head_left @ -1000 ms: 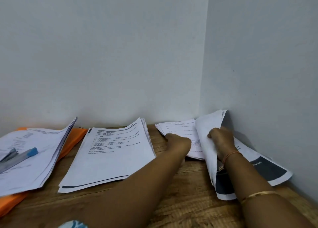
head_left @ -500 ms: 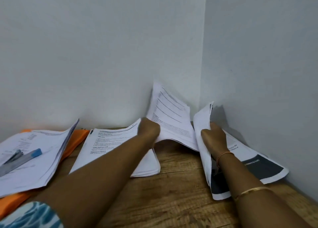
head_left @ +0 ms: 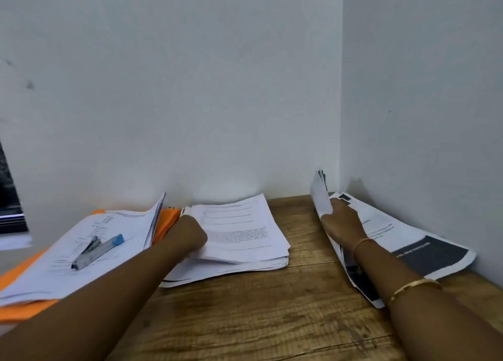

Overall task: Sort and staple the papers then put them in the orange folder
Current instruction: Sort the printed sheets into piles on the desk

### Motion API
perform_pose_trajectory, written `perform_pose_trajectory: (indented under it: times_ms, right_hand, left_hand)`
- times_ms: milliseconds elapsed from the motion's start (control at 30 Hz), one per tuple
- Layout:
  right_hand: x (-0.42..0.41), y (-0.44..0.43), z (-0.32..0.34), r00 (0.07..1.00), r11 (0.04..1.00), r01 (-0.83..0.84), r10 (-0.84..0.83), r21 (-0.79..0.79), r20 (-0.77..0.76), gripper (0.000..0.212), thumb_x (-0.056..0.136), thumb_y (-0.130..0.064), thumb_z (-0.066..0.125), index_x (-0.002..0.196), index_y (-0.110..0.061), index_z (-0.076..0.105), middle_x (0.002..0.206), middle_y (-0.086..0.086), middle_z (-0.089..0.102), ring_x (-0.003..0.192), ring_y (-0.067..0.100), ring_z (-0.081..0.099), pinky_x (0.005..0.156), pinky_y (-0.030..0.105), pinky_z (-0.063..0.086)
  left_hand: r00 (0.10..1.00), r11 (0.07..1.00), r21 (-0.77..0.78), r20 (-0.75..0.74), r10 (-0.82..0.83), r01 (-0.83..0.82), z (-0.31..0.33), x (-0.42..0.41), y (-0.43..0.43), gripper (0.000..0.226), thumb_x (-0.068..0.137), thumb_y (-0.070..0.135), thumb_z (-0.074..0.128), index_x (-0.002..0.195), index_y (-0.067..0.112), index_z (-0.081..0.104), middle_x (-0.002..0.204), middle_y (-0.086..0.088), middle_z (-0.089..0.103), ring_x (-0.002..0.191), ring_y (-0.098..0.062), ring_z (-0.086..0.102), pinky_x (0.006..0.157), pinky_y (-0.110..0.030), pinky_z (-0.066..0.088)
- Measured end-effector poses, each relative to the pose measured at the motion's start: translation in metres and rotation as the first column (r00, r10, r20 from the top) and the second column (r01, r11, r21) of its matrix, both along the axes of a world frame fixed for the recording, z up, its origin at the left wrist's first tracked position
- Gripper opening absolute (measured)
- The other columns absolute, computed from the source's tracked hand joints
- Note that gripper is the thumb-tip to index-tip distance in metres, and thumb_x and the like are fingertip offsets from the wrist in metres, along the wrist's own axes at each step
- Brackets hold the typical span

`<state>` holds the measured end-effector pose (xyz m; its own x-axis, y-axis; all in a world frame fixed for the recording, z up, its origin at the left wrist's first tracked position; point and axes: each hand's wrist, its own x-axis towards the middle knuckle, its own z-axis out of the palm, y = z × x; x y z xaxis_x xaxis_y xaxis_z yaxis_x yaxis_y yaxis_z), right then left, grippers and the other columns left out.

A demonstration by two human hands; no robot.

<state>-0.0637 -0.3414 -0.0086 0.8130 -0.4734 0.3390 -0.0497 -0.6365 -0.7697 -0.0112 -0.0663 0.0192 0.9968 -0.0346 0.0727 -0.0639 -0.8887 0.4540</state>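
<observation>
The left hand (head_left: 190, 235) grips the middle stack (head_left: 245, 232) by its left edge, likely squaring sorted sheets. The right hand (head_left: 343, 220) pinches the lifted pages (head_left: 319, 194) upright, likely to keep its place.

Left hand (head_left: 190, 235) shifted leftward, printed sheets (head_left: 239, 224) previously raised near the corner now lying atop the middle stack (head_left: 231, 272), away from the right pile (head_left: 394, 232).

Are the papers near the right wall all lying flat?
No. The right hand holds the lifted sheets upright; the sheets beneath lie flat on the table.
</observation>
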Motion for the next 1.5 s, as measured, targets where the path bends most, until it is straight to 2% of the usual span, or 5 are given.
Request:
perform_pose_trajectory:
  times_ms: [333, 600, 833, 1200, 1500]
  right_hand:
    - [0.002, 0.013, -0.004, 0.987, 0.978, -0.079, 0.05, -0.191, -0.155, 0.029, 0.095, -0.019, 0.046, 0.123, -0.009, 0.048, 0.116, 0.014, 0.06, 0.098, 0.025, 0.056, 0.076, 0.028, 0.04]
    - [0.011, 0.042, -0.008, 0.978, 0.84, -0.181, 0.101, -0.511, -0.181, 0.048, 0.094, -0.054, 0.038, 0.129, -0.024, 0.052, 0.131, 0.001, 0.057, 0.119, 0.023, 0.051, 0.099, 0.039, 0.04]
    - [0.012, 0.075, -0.012, 0.907, 0.633, -0.342, 0.027, -0.695, -0.421, 0.05, 0.096, -0.055, 0.03, 0.129, -0.02, 0.045, 0.125, 0.005, 0.059, 0.118, 0.025, 0.052, 0.104, 0.044, 0.025]
    - [0.033, 0.075, -0.013, 0.933, 0.846, -0.314, 0.192, -0.43, -0.304, 0.065, 0.094, -0.044, 0.048, 0.148, -0.019, 0.021, 0.152, 0.005, 0.031, 0.14, 0.024, 0.027, 0.114, 0.046, 0.022]
    - [0.059, 0.095, 0.042, 0.979, 0.852, -0.195, 0.141, 0.486, 0.145, 0.069, 0.093, -0.029, 0.055, 0.15, -0.014, 0.018, 0.148, 0.011, 0.036, 0.127, 0.029, 0.043, 0.1, 0.034, 0.037]
  left_hand:
    - [0.997, 0.942, 0.329, -0.056, -0.049, 0.065, -0.023, 0.01, 0.009, 0.025, 0.093, 0.027, 0.044, 0.111, 0.013, 0.055, 0.096, 0.002, 0.06, 0.097, -0.015, 0.058, 0.083, -0.022, 0.048]
    - [1.0, 0.999, -0.046, 0.009, 0.027, -0.026, -0.026, 0.036, 0.016, 0.027, 0.089, 0.015, 0.051, 0.065, 0.013, 0.041, 0.064, 0.001, 0.042, 0.059, -0.009, 0.04, 0.052, -0.018, 0.03]
    - [0.998, 0.974, -0.223, 0.046, 0.046, -0.035, -0.034, 0.045, 0.022, 0.039, 0.091, 0.033, 0.058, 0.113, 0.001, 0.057, 0.109, -0.01, 0.062, 0.104, -0.025, 0.057, 0.073, -0.024, 0.04]
    - [0.973, 0.852, -0.51, 0.231, 0.005, 0.117, -0.035, 0.042, 0.022, 0.034, 0.096, 0.018, 0.047, 0.128, 0.008, 0.046, 0.124, -0.007, 0.056, 0.109, -0.026, 0.054, 0.082, -0.027, 0.038]
    - [0.83, 0.768, -0.567, 0.551, 0.085, 0.298, -0.013, 0.031, 0.024, 0.006, 0.099, 0.015, 0.042, 0.098, 0.011, 0.038, 0.086, 0.002, 0.053, 0.072, -0.012, 0.05, 0.064, -0.025, 0.042]
